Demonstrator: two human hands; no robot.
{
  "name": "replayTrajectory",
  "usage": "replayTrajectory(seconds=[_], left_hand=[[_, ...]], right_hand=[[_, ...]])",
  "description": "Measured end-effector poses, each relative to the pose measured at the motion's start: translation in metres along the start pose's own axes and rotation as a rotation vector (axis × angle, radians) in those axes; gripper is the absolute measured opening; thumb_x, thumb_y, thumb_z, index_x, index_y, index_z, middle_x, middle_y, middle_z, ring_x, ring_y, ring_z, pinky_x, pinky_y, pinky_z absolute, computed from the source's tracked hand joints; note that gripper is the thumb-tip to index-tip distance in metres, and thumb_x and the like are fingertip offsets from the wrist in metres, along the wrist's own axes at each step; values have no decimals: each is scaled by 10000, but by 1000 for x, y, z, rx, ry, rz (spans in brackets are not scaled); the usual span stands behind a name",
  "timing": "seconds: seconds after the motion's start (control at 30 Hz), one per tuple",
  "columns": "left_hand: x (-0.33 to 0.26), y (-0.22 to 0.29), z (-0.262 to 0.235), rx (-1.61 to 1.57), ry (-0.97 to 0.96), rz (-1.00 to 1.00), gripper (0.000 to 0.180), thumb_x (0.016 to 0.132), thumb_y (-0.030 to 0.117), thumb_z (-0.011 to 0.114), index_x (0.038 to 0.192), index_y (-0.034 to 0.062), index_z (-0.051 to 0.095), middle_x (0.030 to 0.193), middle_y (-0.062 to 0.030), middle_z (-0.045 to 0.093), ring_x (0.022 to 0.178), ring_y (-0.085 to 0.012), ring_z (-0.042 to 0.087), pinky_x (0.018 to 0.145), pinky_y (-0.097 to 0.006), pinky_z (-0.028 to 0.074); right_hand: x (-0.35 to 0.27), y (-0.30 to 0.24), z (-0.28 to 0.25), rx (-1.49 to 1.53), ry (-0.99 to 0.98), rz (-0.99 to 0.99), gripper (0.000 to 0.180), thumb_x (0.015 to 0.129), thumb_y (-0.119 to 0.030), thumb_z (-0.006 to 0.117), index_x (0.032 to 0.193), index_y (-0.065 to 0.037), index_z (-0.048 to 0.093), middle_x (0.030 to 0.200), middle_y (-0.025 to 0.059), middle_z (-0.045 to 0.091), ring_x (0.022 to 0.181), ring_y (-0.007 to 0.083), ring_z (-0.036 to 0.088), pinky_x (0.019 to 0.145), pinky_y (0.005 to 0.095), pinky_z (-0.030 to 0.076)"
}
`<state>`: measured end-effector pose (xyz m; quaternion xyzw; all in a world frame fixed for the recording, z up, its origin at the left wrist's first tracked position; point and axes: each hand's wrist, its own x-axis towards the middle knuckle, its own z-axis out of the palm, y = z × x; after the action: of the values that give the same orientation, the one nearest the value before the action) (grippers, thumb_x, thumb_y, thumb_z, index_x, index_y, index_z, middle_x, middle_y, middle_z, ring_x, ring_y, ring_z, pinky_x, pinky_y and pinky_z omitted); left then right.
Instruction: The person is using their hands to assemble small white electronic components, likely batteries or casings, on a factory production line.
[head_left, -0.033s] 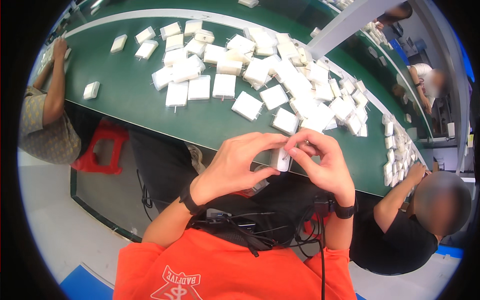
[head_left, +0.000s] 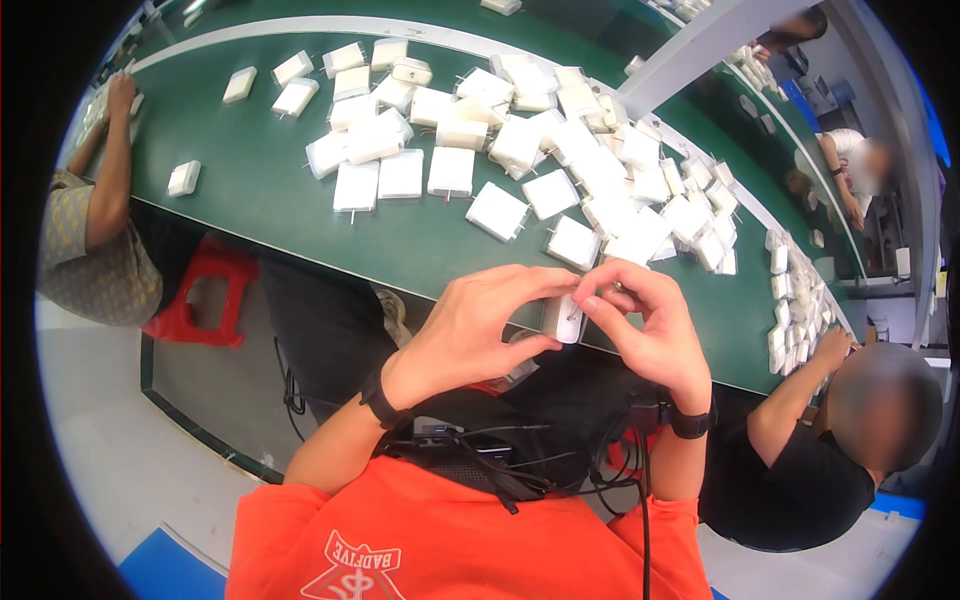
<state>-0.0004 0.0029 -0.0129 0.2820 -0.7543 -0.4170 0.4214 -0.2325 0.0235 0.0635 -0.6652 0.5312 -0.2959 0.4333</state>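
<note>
Over the table's near edge, my left hand (head_left: 470, 325) grips a small white box-shaped casing (head_left: 562, 322) between thumb and fingers, its narrow end turned up toward me. A short, thin dark wire shows on that end. Fingertips of my right hand (head_left: 645, 318) are closed in a pinch at the wire, touching the casing's upper right side. Exactly how the fingertips hold the wire is partly hidden. Beyond my hands lies a spread pile of similar white casings (head_left: 498, 212), many with short wires or pins sticking out and translucent edges.
The green table (head_left: 270, 215) curves across the view. A lone casing (head_left: 184, 179) lies at its left. One person (head_left: 95, 230) sits left by a red stool (head_left: 205, 300); another (head_left: 800, 450) works at right beside more casings (head_left: 785, 310). Black cables (head_left: 610, 465) hang near my lap.
</note>
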Motion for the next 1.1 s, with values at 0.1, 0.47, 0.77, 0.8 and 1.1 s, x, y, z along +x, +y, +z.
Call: replayTrajectory(seconds=[0.1,0.47,0.77,0.8,1.1], left_hand=[[1,2,-2,14,-10,0,615,780,62,926,1359,57,717,1235,-124,787,1102,-331,773,921,-409,617],[0,2,-1,32,-10,-24,604,763,34,912,1341,85,743,1185,-82,806,1070,-298,778,923,-395,614],[-1,0,-1,10,-1,13,622,723,6,904,1320,78,742,1147,-82,808,1032,-295,782,875,-384,625],[-1,-1,0,13,-1,17,622,722,5,903,1319,74,742,1144,-83,807,1024,-296,782,865,-382,627],[-2,-2,0,20,-1,30,602,725,13,897,1306,78,755,1143,-83,799,995,-291,781,835,-379,634]], right_hand=[[-3,-3,-2,-32,1,7,70,1002,-10,729,1061,-24,765,718,-29,440,679,78,367,634,277,359],[-11,-15,0,-133,11,-62,78,969,79,684,1022,28,709,885,75,671,676,127,484,652,287,423],[-11,-19,6,-185,27,-98,132,950,129,670,1032,30,698,912,93,685,707,166,575,668,288,468],[-12,-20,7,-187,34,-105,135,949,130,672,1034,28,698,910,92,684,708,166,578,666,289,469],[-14,-20,8,-218,47,-110,154,939,136,684,1036,17,696,883,81,666,710,168,577,663,292,469]])
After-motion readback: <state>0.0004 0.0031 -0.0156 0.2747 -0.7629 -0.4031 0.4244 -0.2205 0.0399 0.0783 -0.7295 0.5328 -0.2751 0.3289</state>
